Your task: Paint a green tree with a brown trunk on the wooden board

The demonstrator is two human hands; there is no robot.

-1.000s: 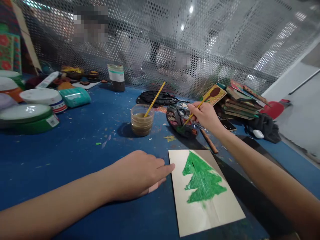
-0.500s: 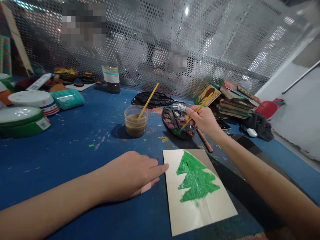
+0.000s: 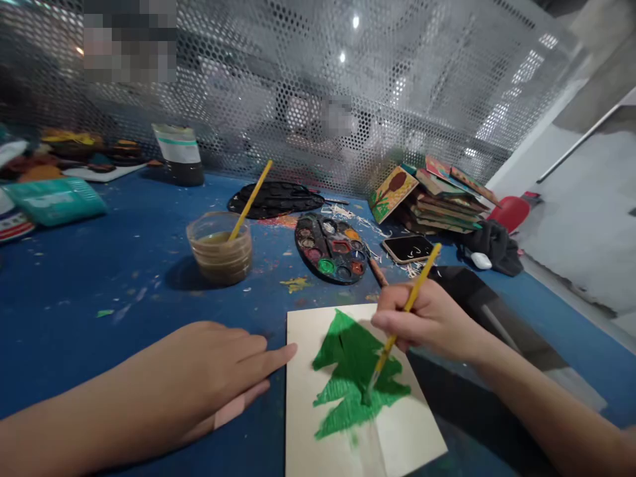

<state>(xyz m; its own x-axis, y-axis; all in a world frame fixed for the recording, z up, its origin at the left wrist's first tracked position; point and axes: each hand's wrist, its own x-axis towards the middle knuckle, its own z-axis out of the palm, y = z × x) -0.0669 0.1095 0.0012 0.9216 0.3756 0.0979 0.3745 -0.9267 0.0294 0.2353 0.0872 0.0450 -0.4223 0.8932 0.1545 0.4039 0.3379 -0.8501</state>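
One big perforated metal screen [image 3: 238, 99] fills the backdrop beyond the painted board [image 3: 301, 397], a pale wall [image 3: 586, 185] sloping away to the board's far right. Below, the blue bench [image 3: 134, 265] spreads under the board, flecked with dried paint, white shreds [image 3: 342, 212] scattered past its far edge.

And the arms! Left forearm [image 3: 89, 411] low along the bench from the board's left, the left hand [image 3: 223, 364] resting side-down, fingers stretched out, nothing in the grip, index fingertip just over the board's left edge. From the right of the board comes the right forearm [image 3: 536, 391], angled inward, the right hand [image 3: 427, 318] pinched tight around a yellow paintbrush [image 3: 421, 279] above the board's upper right.

The board itself lies flat between the hands, carrying a green tree [image 3: 342, 361]. Beyond its far right corner, a stack of painted panels [image 3: 442, 205]; just past its far edge, the paint palette [image 3: 325, 248]; off its far left corner, a clear cup of murky liquid [image 3: 218, 265]; a phone [image 3: 407, 248] beyond its upper right. And that brush, tilted, bristles down on the green!
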